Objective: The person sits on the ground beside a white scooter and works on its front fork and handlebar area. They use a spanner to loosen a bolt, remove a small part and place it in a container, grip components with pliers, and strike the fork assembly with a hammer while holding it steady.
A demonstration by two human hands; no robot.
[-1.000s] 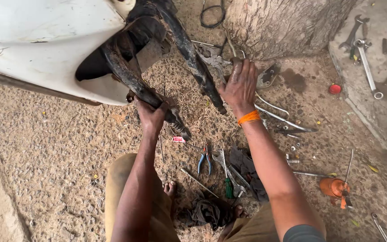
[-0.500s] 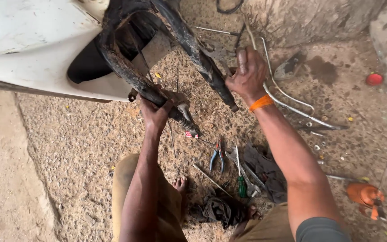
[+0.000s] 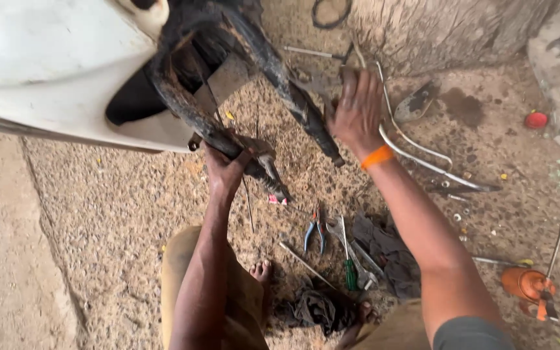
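A white scooter body (image 3: 46, 65) hangs over the gravel at the upper left, with two grimy black fork legs coming out of it. My left hand (image 3: 227, 170) grips the nearer fork leg (image 3: 192, 113) close to its lower end. My right hand (image 3: 358, 110), an orange band at the wrist, is closed on the farther fork leg (image 3: 273, 71) near its lower part. Both legs slant down to the right, and their upper ends disappear inside the dark opening of the body.
Blue-handled pliers (image 3: 314, 233), a green-handled screwdriver (image 3: 350, 272), a wrench and dark rags (image 3: 384, 253) lie on the gravel between my knees. Bent metal rods (image 3: 416, 155) lie to the right. An orange oil can (image 3: 529, 288) and a red cap (image 3: 536, 120) sit farther right.
The view has drifted, so the scooter and forks sit more to the right in frame. Both hands have kept their grip on the fork legs; the right one has slid slightly along its leg.
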